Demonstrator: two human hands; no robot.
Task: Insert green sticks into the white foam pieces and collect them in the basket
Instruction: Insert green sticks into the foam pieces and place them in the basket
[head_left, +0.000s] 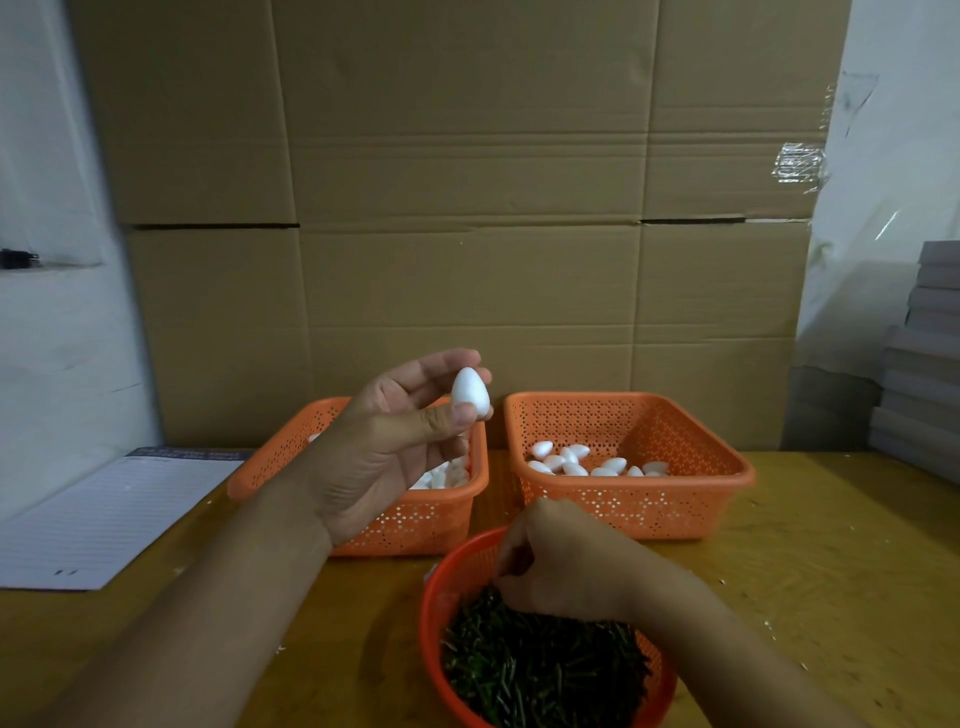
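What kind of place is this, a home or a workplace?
Probably a small workshop for hand assembly: a flattened cardboard box as a backdrop, baskets of white foam pieces, and a round basket of green sticks.

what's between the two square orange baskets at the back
In the head view, only a narrow strip of bare wooden table lies between the left basket and the right basket; they stand apart. The left hand holds a foam egg above it.

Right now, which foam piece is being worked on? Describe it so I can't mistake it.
Start at the left orange basket before the cardboard wall. Above it, the left hand pinches one white foam egg. It alone is lifted; the others lie in the baskets.
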